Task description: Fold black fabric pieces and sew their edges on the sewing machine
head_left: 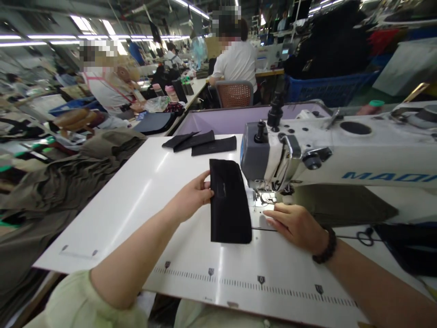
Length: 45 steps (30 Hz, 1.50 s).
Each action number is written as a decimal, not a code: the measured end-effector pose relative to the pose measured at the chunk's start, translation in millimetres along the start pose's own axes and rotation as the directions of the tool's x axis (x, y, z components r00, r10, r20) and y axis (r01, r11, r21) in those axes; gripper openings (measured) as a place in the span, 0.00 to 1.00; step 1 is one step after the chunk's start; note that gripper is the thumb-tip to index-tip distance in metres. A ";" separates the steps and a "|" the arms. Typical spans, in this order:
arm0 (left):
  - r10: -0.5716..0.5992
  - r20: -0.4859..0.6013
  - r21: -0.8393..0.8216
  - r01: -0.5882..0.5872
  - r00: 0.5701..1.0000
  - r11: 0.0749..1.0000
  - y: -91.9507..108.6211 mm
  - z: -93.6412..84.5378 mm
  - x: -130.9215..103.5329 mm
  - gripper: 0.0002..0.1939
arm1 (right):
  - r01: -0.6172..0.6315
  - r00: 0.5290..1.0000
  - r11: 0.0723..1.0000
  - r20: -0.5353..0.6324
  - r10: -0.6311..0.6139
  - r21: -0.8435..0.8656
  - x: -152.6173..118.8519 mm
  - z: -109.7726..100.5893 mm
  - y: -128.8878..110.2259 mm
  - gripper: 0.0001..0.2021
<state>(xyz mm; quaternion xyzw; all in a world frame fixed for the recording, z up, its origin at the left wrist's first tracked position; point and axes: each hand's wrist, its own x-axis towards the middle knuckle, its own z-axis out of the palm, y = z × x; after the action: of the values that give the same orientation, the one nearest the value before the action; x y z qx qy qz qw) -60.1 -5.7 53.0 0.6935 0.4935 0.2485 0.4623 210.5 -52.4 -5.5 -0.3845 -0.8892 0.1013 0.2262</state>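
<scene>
A black fabric flap (229, 205) with a pale mark on it hangs upright from my left hand (193, 196), which pinches its left edge between thumb and fingers. The flap stands just left of the sewing machine's needle area, over the white table (143, 218). My right hand (297, 223) lies at the front of the presser foot (266, 197), fingers stretched out over the metal needle plate, with no fabric in it. The white sewing machine (327, 146) has its lamp lit above the plate. Several similar black flaps (213, 146) lie behind the held one.
Olive fabric (337, 205) lies beneath the machine arm, with small black scissors (365, 236) and dark cloth (409, 248) at the right. More olive fabric (68, 177) is heaped on the left. Two people sit or stand at tables ahead; a blue crate (327, 89) holds black cloth.
</scene>
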 end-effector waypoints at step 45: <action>0.451 0.416 0.710 -0.592 0.789 0.381 -23.4 75.5 27.9 0.14 | -0.023 1.000 0.970 -0.018 0.019 -0.242 6.1 14.2 -3.4 0.13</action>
<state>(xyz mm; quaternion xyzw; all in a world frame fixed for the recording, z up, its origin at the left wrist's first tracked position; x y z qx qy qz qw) 0.6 -8.1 -4.7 0.9605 0.2679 0.0719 0.0243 197.9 -50.3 -14.7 -0.4195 -0.8890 -0.0085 0.1835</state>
